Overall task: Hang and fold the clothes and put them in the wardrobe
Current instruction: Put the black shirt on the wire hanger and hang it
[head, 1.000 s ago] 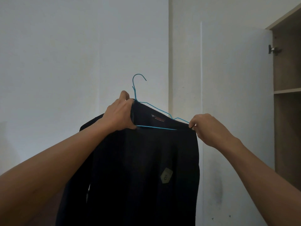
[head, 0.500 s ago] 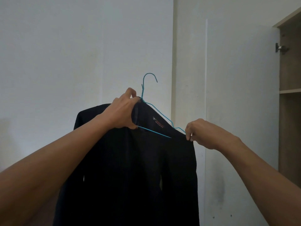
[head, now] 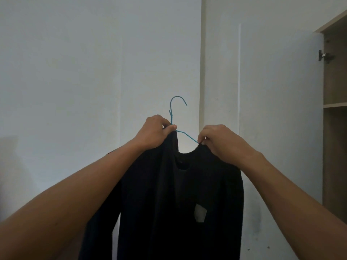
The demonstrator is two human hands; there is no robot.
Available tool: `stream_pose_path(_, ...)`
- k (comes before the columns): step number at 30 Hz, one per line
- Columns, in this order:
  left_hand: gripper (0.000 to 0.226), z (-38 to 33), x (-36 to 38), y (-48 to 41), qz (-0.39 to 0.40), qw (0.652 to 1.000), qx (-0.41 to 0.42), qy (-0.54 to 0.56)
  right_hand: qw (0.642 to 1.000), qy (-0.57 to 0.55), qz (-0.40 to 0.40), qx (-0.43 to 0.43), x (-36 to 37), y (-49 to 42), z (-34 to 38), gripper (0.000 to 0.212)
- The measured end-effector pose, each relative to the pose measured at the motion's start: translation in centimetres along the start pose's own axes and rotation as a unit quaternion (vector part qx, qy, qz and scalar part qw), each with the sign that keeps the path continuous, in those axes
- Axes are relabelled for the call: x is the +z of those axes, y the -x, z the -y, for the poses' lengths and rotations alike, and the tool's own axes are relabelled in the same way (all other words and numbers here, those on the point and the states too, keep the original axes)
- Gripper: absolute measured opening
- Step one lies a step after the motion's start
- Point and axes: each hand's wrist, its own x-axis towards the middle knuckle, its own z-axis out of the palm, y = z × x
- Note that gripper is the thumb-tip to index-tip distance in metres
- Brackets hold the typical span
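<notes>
The person holds a dark sweater (head: 180,194) up in front of a white wall (head: 75,72), with both arms stretched forward. A thin blue wire hanger (head: 171,117) is inside the sweater. Its hook stands above the collar and opens to the right, and one sloped part of the wire is visible between the two hands.

The left hand (head: 154,134) is clenched around the left side of the collar, and its thumb and fingers pinch the fabric together with the hanger just under the twisted neck of the hook. The right hand (head: 219,141) grasps the right side of the collar, and its fingertips pinch the fabric at the place where the blue wire goes into the sweater. The round neck opening hangs between the two hands.

The body of the sweater falls straight down and goes out of the picture at the bottom. One sleeve hangs on the left side, under the left forearm. A small pale patch (head: 200,212) is on the front of the sweater, in the lower part.

On the right, a white wardrobe door (head: 281,128) stands open. At the right edge the wardrobe (head: 336,147) shows its wooden inside, with a shelf (head: 335,105) and a metal hinge (head: 324,56) above it. The sweater is in the air, to the left of the wardrobe and not inside it.
</notes>
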Motion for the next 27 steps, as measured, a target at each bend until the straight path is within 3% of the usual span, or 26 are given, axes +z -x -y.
stream_pose_path(2, 0.028, 0.5, -0.4, 0.1, -0.018, 0.998, -0.039, 0.056, 0.996, -0.082, -0.029, 0.024, 0.0, 0.7, -0.6, 0.017)
stream_pose_path(5, 0.025, 0.7, -0.6, 0.3, -0.053, 0.984, -0.086, 0.143, 0.982, -0.182, -0.009, 0.044, 0.0, 1.4, -0.9, 0.016)
stream_pose_path(8, 0.02, -0.8, 0.4, 0.1, -0.063, 0.977, -0.073, 0.188, 0.968, -0.242, -0.037, 0.06, 0.0, 0.4, 0.4, 0.013)
stream_pose_path(12, 0.022, -3.0, 1.3, -0.5, -0.015, 0.972, -0.053, 0.229, 0.981, -0.17, -0.074, 0.051, -0.1, -1.1, 1.0, 0.023)
stream_pose_path(17, 0.046, 0.0, -0.7, -0.6, 0.046, 0.982, -0.048, 0.178, 0.985, -0.082, -0.079, 0.131, -2.6, -0.1, -3.1, 0.026)
stream_pose_path(21, 0.047, 0.7, -0.4, -0.7, 0.114, 0.983, 0.038, 0.135, 0.984, -0.064, -0.069, 0.153, -2.8, 0.3, -3.9, 0.028)
stream_pose_path(23, 0.061, 0.0, 0.4, -0.9, 0.117, 0.98, 0.085, 0.14, 0.985, -0.065, -0.069, 0.147, -2.3, 0.1, -3.2, 0.026)
stream_pose_path(25, 0.087, -0.6, 1.0, -1.0, 0.128, 0.973, 0.083, 0.173, 0.985, -0.064, -0.07, 0.143, -1.8, -0.1, -2.7, 0.025)
stream_pose_path(27, 0.096, -0.4, 1.0, -1.2, 0.136, 0.974, 0.065, 0.168, 0.983, -0.07, -0.082, 0.148, -1.6, -0.2, -3.0, 0.024)
